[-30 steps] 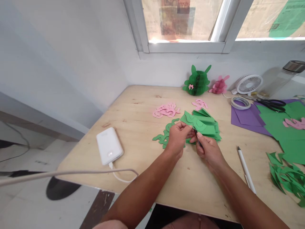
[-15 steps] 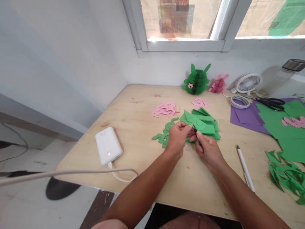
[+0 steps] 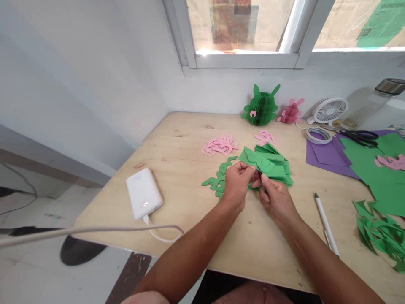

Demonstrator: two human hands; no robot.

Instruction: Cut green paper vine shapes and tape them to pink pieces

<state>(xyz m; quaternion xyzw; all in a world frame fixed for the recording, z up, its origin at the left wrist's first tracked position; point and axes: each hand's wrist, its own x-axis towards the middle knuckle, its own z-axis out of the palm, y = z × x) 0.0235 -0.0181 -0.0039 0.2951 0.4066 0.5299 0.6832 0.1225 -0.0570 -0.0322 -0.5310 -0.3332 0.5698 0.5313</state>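
My left hand (image 3: 237, 179) is closed in a pinch at the near edge of a piece of green paper (image 3: 260, 162) with curved outlines. My right hand (image 3: 276, 196) is closed around a slim black tool (image 3: 260, 176), its tip pointing up and left toward the left fingertips. Most of this tool is hidden in the hand, so its exact kind cannot be told. Just behind the hands lies a stack of folded green paper (image 3: 280, 162). Curved green paper cutouts (image 3: 218, 180) lie beside my left hand.
Pink cutouts (image 3: 220, 145) lie farther back. A green paper figure (image 3: 262, 107), a pink one (image 3: 290, 112) and a small fan (image 3: 330, 109) stand along the wall. Rightward are black scissors (image 3: 360, 137), a white pen (image 3: 325, 221) and green scraps (image 3: 382, 234). A power bank (image 3: 144, 192) sits left.
Both hands stay almost in place. The curved outlines on the green paper by the fingertips show less sharply now, as if it has shifted slightly.
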